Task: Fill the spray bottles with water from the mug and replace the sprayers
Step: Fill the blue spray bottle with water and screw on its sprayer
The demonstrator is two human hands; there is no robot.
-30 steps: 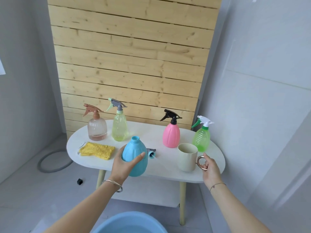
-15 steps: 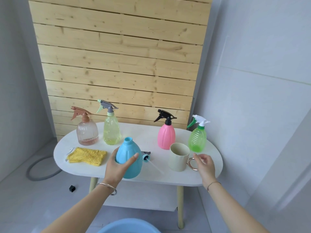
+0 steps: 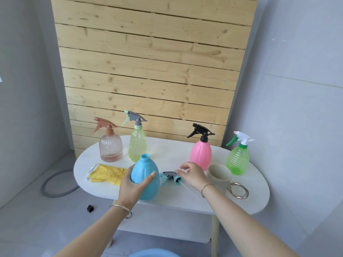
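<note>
An open-necked blue spray bottle (image 3: 148, 169) stands near the front of the white table (image 3: 185, 201), and my left hand (image 3: 131, 188) grips its body. Its blue and black sprayer (image 3: 169, 175) lies on the table just right of the bottle, dip tube pointing toward me. My right hand (image 3: 193, 176) is at the sprayer's right end with its fingers loosely bent, and I cannot see a grip on it. The beige mug (image 3: 218, 176) with a ring handle stands to the right of that hand, untouched.
Capped bottles stand along the back: clear brown (image 3: 110, 147), yellow-green (image 3: 138, 145), pink (image 3: 201, 153), green (image 3: 237, 160). A yellow cloth (image 3: 107, 174) lies front left. A blue basin (image 3: 154, 254) sits on the floor below me. A grey hose (image 3: 53, 186) loops at the left.
My right hand let go of the mug's handle and moved left to the sprayer lying on the table. The left hand stayed on the blue bottle.
</note>
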